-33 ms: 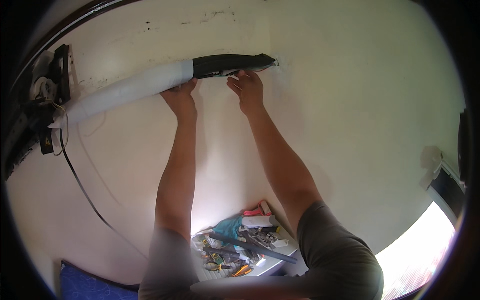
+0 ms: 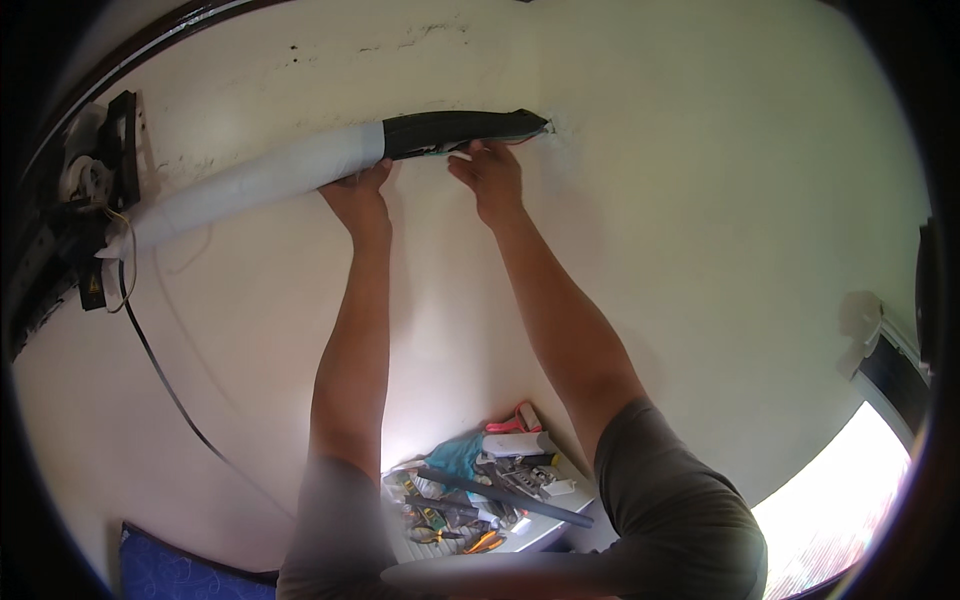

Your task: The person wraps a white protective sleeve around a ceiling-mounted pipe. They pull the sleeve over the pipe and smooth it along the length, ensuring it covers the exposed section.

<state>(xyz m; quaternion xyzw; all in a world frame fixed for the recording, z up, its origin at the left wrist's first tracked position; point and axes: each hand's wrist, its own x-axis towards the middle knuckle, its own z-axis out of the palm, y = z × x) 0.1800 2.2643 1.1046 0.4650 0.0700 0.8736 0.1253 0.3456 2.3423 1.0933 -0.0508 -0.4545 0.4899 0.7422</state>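
A long pipe bundle runs along the wall, its left part wrapped in white tape (image 2: 265,175). Its right part is a bare black foam sleeve (image 2: 450,128), tapering to a wall spot with thin wires at its lower edge. My left hand (image 2: 360,208) is closed around the white part from below, by the border with the black; some of its fingers are hidden behind the bundle. My right hand (image 2: 493,188) has its fingertips curled against the underside of the black sleeve, thumb side toward the left.
At left, a dark wall-mounted unit (image 2: 75,210) has a hanging black cable (image 2: 170,380). Below my arms stands a white surface with pliers (image 2: 487,541), a grey tube (image 2: 510,497), a teal cloth (image 2: 455,457) and a red-handled roller (image 2: 520,417). Bottom left is a blue patterned cushion-like thing (image 2: 185,570).
My right hand has shifted very slightly left along the black sleeve's lower edge. The bundle and my left hand have barely moved.
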